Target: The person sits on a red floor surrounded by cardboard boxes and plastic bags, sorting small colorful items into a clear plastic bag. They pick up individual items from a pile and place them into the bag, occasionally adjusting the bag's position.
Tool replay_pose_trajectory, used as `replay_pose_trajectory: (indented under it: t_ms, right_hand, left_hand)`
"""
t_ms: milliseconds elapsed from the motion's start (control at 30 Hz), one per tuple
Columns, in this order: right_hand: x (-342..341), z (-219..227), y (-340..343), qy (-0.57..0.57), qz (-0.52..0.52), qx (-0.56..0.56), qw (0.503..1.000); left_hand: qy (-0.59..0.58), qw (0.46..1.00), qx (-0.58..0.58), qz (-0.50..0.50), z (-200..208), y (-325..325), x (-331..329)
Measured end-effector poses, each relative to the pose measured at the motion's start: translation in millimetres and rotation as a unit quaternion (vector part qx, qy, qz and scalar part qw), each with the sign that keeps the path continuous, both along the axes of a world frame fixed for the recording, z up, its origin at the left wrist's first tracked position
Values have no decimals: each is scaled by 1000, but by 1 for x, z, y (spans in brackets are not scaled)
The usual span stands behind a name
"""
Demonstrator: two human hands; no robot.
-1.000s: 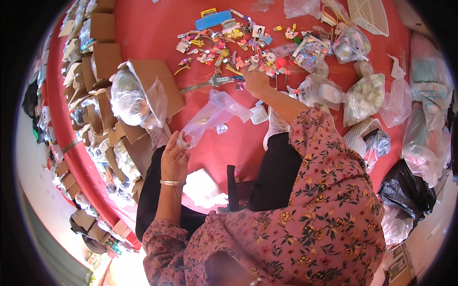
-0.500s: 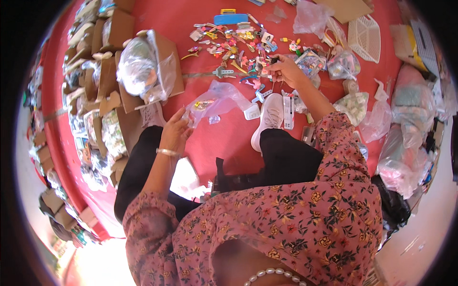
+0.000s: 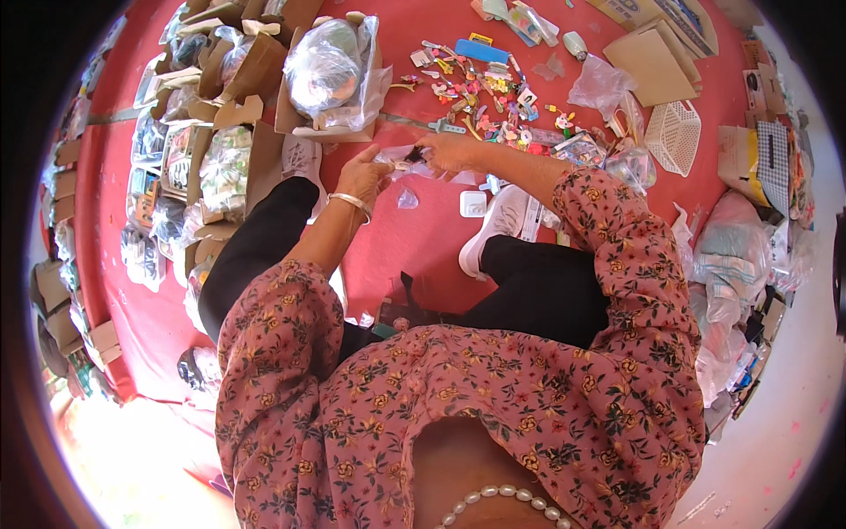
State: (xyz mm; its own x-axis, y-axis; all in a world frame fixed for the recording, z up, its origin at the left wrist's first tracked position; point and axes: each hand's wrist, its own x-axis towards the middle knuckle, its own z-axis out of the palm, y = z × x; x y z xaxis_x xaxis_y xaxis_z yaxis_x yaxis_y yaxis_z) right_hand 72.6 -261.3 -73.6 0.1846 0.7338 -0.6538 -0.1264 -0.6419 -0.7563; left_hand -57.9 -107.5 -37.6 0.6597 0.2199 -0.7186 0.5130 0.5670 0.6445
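Head: left hand (image 3: 359,178) pinches bag (image 3: 424,168); right (image 3: 450,152), dark item (image 3: 414,154).

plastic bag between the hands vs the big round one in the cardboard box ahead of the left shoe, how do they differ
The clear plastic bag between the left hand and right hand looks thin and limp; the boxed bag bulges round. The clear plastic bag is at the fingers; the boxed bag sits in a cardboard box. Both are see-through.
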Motion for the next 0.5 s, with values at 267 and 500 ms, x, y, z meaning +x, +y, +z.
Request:
replay_pose_trajectory:
  t_ms: [267,500]
  right_hand:
    - [0,9,-2,-153,-112,-26,982]
    - [-28,37,15,-438,114,21,892]
  left_hand:
    - [7,1000,-9,-6,-7,1,4]
    - [-27,999,0,-44,-16,6,5]
